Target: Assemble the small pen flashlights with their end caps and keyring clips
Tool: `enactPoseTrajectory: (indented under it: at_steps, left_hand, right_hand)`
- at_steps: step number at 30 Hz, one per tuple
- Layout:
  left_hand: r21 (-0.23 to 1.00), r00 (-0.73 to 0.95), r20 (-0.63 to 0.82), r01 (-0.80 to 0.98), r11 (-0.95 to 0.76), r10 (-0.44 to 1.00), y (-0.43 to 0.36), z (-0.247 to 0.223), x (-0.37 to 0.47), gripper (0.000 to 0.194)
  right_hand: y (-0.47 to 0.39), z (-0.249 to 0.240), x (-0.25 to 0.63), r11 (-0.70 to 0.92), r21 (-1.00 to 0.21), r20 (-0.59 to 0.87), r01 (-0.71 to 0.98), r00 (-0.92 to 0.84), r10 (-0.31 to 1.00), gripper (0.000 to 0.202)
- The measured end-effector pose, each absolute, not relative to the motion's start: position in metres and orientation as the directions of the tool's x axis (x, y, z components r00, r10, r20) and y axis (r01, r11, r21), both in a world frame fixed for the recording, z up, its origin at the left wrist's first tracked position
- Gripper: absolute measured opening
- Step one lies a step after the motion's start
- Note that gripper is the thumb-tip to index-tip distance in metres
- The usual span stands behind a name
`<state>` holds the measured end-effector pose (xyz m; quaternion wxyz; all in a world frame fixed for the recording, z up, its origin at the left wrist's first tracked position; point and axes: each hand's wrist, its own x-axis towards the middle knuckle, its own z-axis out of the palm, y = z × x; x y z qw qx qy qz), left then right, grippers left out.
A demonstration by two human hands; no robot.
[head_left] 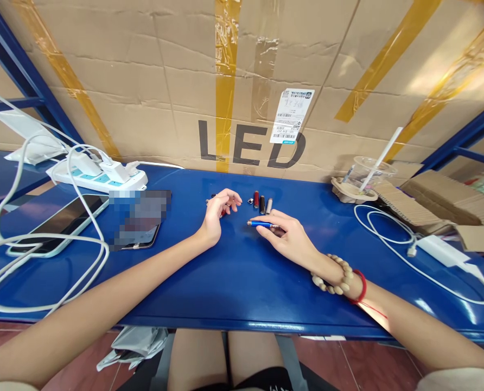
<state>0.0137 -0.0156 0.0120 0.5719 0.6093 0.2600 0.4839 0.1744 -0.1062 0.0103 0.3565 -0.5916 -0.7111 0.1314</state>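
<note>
My right hand (pixel 291 234) pinches a small blue metal tube (pixel 260 223) between thumb and fingers. The tube lies level, a silvery end pointing left, just above the blue table (pixel 234 282). My left hand (pixel 220 212) is turned on its side on the tabletop, fingers loosely bent and apart. Something red and dark shows behind and under its fingers, mostly hidden. Between and beyond both hands are a red tube (pixel 256 199), a black tube (pixel 262 205) and a silver tube (pixel 269 205), the last close to my right fingers. A tiny shiny metal piece (pixel 250 201) lies beside the red one.
Two phones (pixel 63 222) and a white power strip (pixel 103 176) with looping cables occupy the left. A big cardboard box (pixel 177 81) stands along the back. At right are a plastic cup (pixel 368 171) in a carton holder, cardboard pieces (pixel 408 203) and a white charger (pixel 441 250).
</note>
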Motion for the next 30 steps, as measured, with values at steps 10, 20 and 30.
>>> enactPoseTrajectory:
  at_steps: [10,20,30]
  left_hand:
    - [0.948,0.396,0.293,-0.242,-0.209,0.87,-0.015,0.011,0.015,0.028]
    - [0.95,0.388,0.299,-0.21,-0.233,0.872,-0.016,0.012,0.015,0.029]
    - [0.941,0.352,0.33,-0.193,-0.277,0.876,-0.013,0.008,0.015,0.028]
  right_hand:
    - [-0.106,0.012,0.174,0.267,-0.614,0.387,0.743,-0.012,0.922,0.022]
    - [-0.105,0.011,0.18,0.261,-0.602,0.364,0.754,-0.031,0.931,0.024]
    - [-0.099,0.01,0.189,0.178,-0.524,0.364,0.833,0.03,0.931,0.037]
